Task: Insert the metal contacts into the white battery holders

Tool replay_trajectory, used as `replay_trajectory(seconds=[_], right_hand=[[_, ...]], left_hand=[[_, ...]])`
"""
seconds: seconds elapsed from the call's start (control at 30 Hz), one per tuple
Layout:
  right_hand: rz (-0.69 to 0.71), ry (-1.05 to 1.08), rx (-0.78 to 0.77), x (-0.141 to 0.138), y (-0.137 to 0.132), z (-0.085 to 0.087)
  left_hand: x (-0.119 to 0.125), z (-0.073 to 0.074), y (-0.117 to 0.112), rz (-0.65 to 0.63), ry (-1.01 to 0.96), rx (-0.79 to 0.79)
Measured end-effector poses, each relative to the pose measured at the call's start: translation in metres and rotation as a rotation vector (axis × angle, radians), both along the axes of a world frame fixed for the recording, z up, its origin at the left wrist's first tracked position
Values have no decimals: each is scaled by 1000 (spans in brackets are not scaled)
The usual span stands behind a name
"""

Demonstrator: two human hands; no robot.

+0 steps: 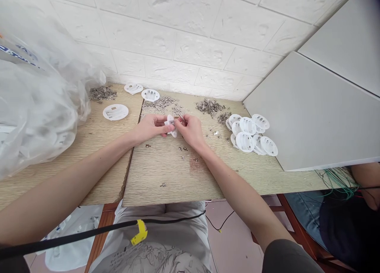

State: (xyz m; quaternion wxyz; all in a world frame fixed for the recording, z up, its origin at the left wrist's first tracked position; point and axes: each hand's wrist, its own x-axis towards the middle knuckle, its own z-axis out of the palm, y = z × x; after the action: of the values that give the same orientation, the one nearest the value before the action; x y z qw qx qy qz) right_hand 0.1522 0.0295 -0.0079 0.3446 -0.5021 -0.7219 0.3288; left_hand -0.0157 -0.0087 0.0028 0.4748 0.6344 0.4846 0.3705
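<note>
My left hand (150, 128) is closed on a round white plastic disc (170, 119), which it holds up on edge above the table. Against the disc's right side, my right hand (191, 130) is closed with thumb and fingers pinched. A slim metal piece (181, 117) sticks out of its grip; its exact kind is too small to make out. Just behind the hands lies a spread of small metal parts (162, 103). A few more loose metal parts (182, 148) are scattered on the wood in front of them.
Piled white discs (246, 141) lie at the right, near a grey panel (320, 114). Single discs (115, 112) and another heap of metal parts (102, 92) are at the left, beside a large plastic bag (44, 94). Another person's arm (366, 182) and green wires (340, 182) show far right.
</note>
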Motion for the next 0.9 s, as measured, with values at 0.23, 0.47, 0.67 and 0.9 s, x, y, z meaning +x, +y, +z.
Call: replay_trajectory(seconds=[0.23, 0.47, 0.67, 0.9], right_hand=[[73, -42, 3, 7, 2, 8], [210, -74, 104, 20, 12, 13], [327, -289, 273, 27, 15, 11], [341, -372, 279, 25, 12, 12]], left_hand=[[-2, 2, 1, -36, -25, -4], [-6, -6, 4, -39, -131, -21], [-4, -5, 5, 5, -217, -68], [-4, -7, 6, 7, -258, -66]])
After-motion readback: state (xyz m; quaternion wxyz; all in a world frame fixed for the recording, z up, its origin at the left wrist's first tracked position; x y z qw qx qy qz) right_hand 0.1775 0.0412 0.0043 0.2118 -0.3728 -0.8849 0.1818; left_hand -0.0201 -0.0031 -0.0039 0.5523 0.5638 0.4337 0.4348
